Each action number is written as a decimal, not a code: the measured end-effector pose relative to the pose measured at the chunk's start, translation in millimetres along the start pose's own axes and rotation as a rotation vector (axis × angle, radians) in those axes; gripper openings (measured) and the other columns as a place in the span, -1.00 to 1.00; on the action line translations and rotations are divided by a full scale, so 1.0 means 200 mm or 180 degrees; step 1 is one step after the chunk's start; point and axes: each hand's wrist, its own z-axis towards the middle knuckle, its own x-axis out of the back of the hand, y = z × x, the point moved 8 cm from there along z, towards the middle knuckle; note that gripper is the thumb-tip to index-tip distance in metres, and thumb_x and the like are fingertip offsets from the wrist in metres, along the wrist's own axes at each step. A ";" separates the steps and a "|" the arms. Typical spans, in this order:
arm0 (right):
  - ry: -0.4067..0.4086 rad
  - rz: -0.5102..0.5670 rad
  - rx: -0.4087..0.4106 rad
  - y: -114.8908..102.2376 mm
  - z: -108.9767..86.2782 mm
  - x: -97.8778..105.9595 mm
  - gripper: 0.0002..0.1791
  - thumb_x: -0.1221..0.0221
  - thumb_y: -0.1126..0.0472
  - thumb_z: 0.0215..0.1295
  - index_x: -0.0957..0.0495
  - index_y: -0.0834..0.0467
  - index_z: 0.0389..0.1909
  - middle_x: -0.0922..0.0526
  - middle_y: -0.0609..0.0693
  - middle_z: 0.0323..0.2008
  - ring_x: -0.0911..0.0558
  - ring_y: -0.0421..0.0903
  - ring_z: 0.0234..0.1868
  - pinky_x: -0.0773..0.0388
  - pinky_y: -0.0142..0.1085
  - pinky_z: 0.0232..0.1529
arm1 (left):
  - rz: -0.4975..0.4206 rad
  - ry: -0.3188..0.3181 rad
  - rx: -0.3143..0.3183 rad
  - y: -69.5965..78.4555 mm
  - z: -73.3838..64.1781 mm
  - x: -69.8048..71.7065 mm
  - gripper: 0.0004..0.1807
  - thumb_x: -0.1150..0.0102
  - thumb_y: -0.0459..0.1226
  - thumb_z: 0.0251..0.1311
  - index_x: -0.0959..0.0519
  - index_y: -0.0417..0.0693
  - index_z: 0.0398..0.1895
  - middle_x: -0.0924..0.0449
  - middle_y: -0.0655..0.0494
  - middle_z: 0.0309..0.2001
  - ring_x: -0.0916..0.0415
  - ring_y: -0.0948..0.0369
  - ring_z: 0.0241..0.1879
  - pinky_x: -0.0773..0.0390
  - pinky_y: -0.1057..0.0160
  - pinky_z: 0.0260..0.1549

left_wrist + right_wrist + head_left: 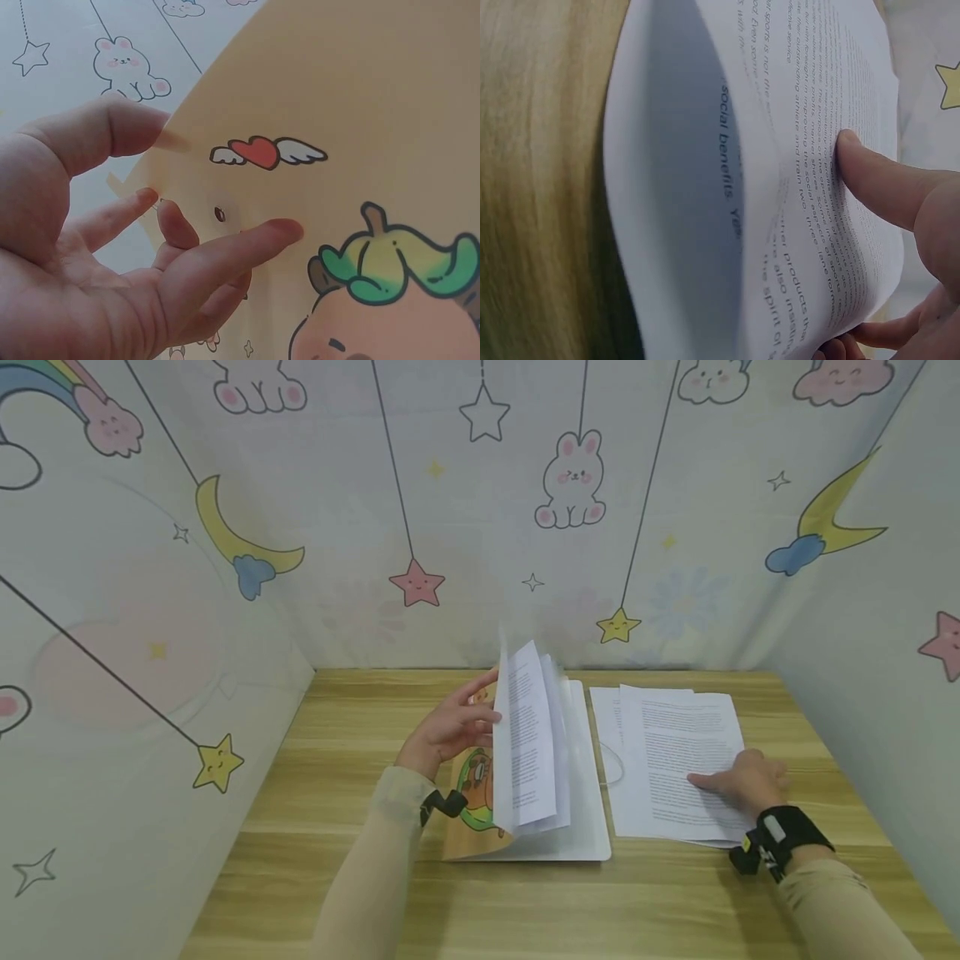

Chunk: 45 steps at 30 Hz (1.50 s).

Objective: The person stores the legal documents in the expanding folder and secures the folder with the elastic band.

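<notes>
A tan folder (465,827) with cartoon prints lies in the middle of the table, its front cover raised nearly upright. Printed sheets (531,735) stand fanned beside the cover's inner side. My left hand (446,731) holds the cover by its edge. In the left wrist view its thumb passes behind the edge and its fingers lie along the cover's outer face (360,90). To the right lies a stack of printed papers (675,727). My right hand (750,781) grips the stack at its right side, thumb on top; the near edges bow apart in the right wrist view (742,150).
A thin pale cord (617,764) loops from the folder's right edge over the papers. The wooden table (330,793) is bounded by a back wall (480,543) and two side walls with cartoon stars, moons and rabbits.
</notes>
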 end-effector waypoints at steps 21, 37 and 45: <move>-0.0044 0.0331 0.0018 0.01 0.01 0.01 0.11 -0.64 -0.18 -0.09 -0.34 0.66 0.08 -0.46 0.36 -0.20 -0.48 0.20 -0.24 -0.49 -0.11 -0.32 | -0.0046 -0.0015 -0.0013 0.01 -0.01 0.00 -0.11 -0.09 -0.58 0.33 -0.24 0.30 0.64 -0.34 -0.41 0.41 -0.68 -0.05 -0.12 -0.71 0.08 -0.25; 0.0012 0.0785 -0.0183 0.05 0.01 0.04 -0.20 -0.32 0.14 0.39 -0.22 0.68 0.31 -0.45 0.53 0.05 -0.56 0.29 -0.07 -0.56 -0.03 -0.21 | 0.0031 -0.0004 -0.0013 0.01 0.00 0.00 -0.12 -0.09 -0.56 0.35 -0.25 0.33 0.63 -0.34 -0.37 0.44 -0.67 -0.07 -0.09 -0.70 0.02 -0.20; 0.0055 0.1146 -0.0220 0.09 0.00 0.07 -0.04 -0.45 0.10 0.26 -0.20 0.66 0.38 -0.47 0.56 0.12 -0.60 0.31 -0.03 -0.58 -0.03 -0.18 | 0.0016 0.0029 0.0005 0.00 0.00 0.01 -0.12 -0.09 -0.57 0.35 -0.24 0.30 0.64 -0.33 -0.37 0.45 -0.66 -0.08 -0.08 -0.73 0.04 -0.22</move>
